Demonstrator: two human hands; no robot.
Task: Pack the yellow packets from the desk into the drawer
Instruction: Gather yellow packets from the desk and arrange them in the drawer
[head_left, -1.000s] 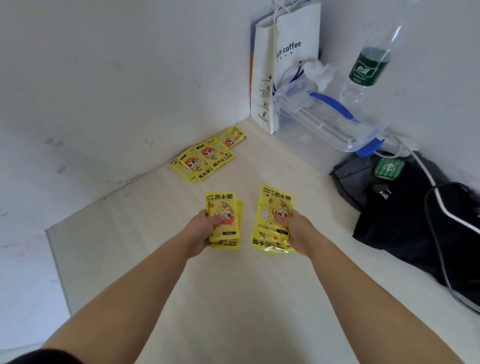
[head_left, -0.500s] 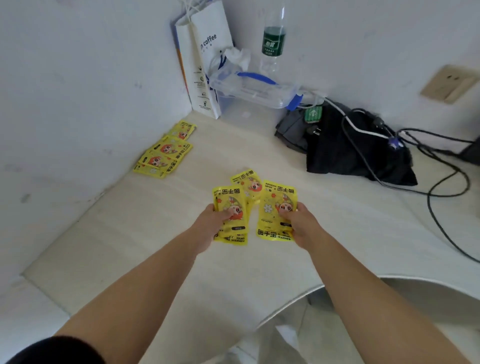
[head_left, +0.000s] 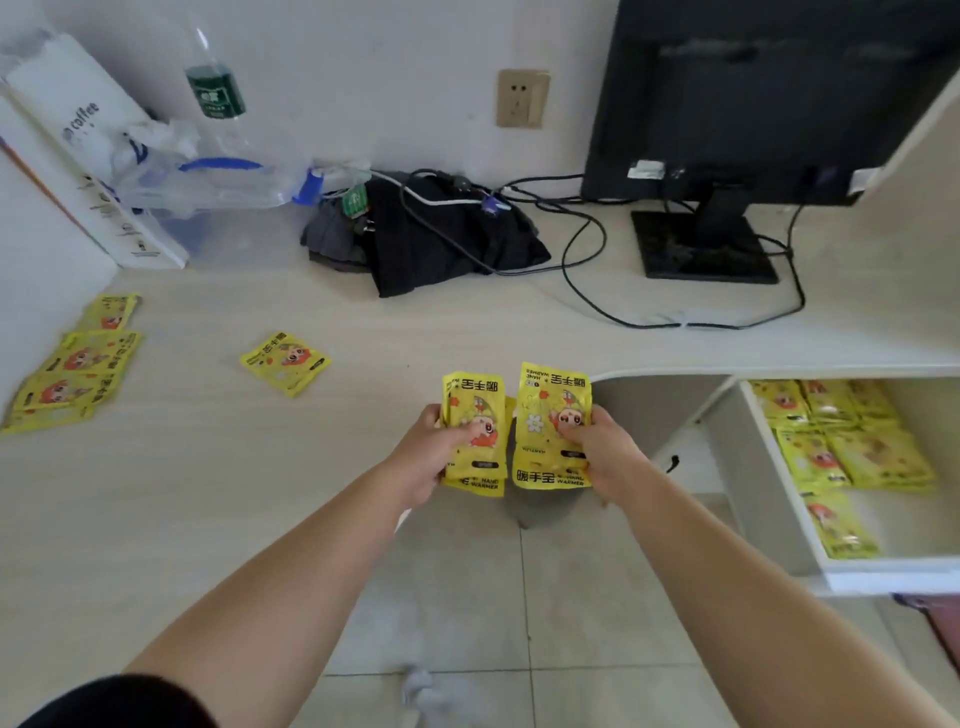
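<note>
My left hand (head_left: 434, 453) grips a small stack of yellow packets (head_left: 475, 402), and my right hand (head_left: 605, 451) grips another stack of yellow packets (head_left: 551, 397). Both stacks hang side by side just past the desk's (head_left: 218, 467) curved front edge. One loose yellow packet (head_left: 285, 363) lies on the desk to the left. Several more yellow packets (head_left: 78, 364) lie in a row by the left wall. The open white drawer (head_left: 883, 574) at the right holds several yellow packets (head_left: 852, 441).
At the back stand a white coffee bag (head_left: 88, 156), a clear plastic box with blue handle (head_left: 218, 182), a water bottle (head_left: 215, 83), dark clothes with cables (head_left: 426, 234) and a black monitor (head_left: 753, 104). Tiled floor (head_left: 519, 597) lies below my arms.
The view has swung right, bringing the monitor and open drawer into sight. Both hands have carried their stacks rightward to the desk edge. One packet now lies behind on the desk.
</note>
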